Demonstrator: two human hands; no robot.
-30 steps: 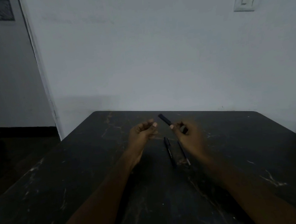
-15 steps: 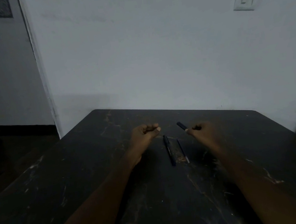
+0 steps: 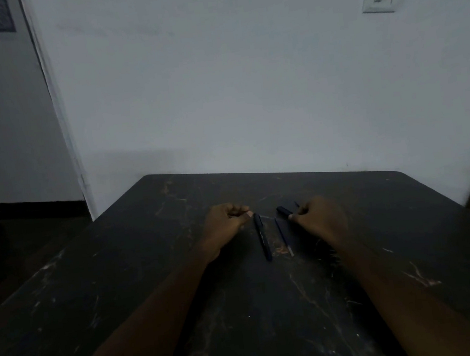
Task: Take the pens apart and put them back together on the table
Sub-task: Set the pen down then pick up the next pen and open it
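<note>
Just pen cap [image 3: 284,211] in right grip [image 3: 319,218]

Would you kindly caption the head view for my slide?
Right hand pinches a dark pen piece over a dark table; pen and refill lie between the hands.

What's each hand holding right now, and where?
Right hand pinches a dark pen piece at its near end. Left hand is curled shut; whether it holds anything cannot be told.
</note>
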